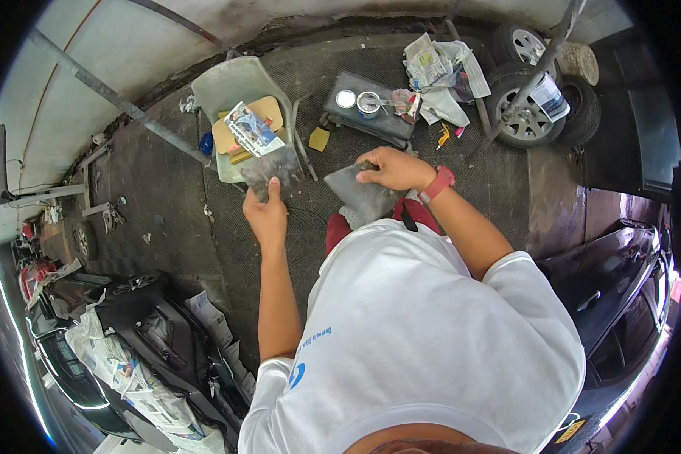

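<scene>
My left hand [267, 216] pinches a dark grey sheet [278, 170] that looks like sandpaper, thumb on top. It is held in front of a pale plastic chair [238, 72] and is partly blurred. To its right, my right hand [395, 168] grips a second grey sandpaper sheet [356, 189] by its upper right edge. This sheet hangs tilted above my feet, its lower part smeared by motion. The two sheets are apart. On the chair's seat lie a printed paper [253, 130] and several tan and yellow pieces [266, 111].
Beyond my hands, a low black stand [340, 125] bears a white round tin [346, 99] and an open can [368, 104]. A yellow square [318, 139] lies on the floor. Newspapers [431, 64] and wheels [522, 113] are far right; dark car [605, 295] near right; paper-covered car parts [121, 363] near left.
</scene>
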A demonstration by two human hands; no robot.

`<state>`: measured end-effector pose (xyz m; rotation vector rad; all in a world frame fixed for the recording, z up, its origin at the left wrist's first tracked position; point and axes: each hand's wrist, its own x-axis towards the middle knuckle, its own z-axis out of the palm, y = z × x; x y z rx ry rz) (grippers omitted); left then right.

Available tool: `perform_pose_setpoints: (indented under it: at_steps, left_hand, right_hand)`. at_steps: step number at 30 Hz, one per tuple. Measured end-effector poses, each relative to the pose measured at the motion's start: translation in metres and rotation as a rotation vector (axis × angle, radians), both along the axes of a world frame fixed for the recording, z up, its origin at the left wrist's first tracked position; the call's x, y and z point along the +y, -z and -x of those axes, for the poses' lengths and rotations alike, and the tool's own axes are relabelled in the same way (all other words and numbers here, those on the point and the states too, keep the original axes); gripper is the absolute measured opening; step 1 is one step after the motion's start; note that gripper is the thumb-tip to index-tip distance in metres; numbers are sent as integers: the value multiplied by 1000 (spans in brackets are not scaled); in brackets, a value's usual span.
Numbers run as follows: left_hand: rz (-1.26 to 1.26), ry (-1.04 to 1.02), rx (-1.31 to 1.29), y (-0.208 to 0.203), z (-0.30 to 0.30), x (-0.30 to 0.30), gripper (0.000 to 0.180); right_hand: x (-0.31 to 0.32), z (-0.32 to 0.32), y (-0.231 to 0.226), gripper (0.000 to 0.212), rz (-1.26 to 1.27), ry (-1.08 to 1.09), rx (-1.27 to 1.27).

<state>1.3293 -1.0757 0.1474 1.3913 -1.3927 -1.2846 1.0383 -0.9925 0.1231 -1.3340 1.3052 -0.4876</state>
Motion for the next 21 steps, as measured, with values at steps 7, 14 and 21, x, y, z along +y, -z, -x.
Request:
perform_pose_setpoints:
  at_steps: [7,14,21]
  left_hand:
    - [36,419,-424,-13,128,44,25]
    - [-16,622,-63,-29,197,69,37]
    - [-233,830,-83,-14,257,79,41]
  right_hand:
    - [51,-22,-75,39,970,455,462]
    - [138,154,76,29,132,870,368]
    - [99,190,0,32,250,501,-4]
